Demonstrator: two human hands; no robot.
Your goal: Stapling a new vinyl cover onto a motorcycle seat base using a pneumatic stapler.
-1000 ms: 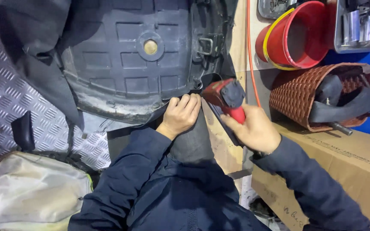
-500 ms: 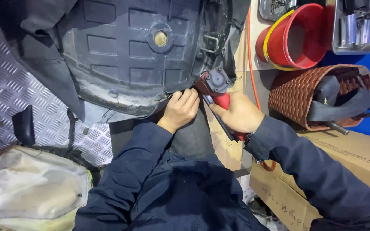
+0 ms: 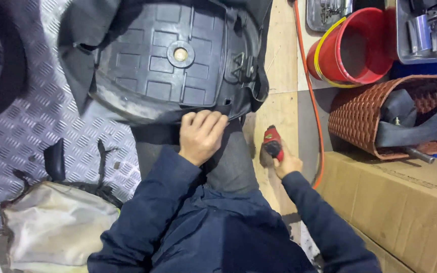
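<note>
Black plastic panel [image 3: 173,60]: ribbed underside up, brass-coloured centre insert, lying on the diamond-plate floor [image 3: 21,126] and across the lap. Left fingers [image 3: 203,120] curled flat over the lower edge of the panel, pressing on it; whether closed around the edge cannot be told. Left hand [image 3: 200,135] directly above the knee, dark blue sleeve behind it.

Right fingers [image 3: 285,161] wrapped tight around the grip of the red air impact wrench [image 3: 272,142]. Right hand [image 3: 287,163] low beside the right thigh, over the plywood floor strip [image 3: 279,101], well apart from the panel. Orange air hose [image 3: 310,96] running along the plywood edge toward the tool.

Outward, to the right: red bucket [image 3: 355,48] with yellow rim, on its side; woven brown basket [image 3: 365,114] holding black rubber inner tubes; two steel trays [image 3: 426,30] of metal parts; cardboard box [image 3: 405,202] along the lower right. To the left: dirty white cloth bag [image 3: 56,227] on the diamond plate.
</note>
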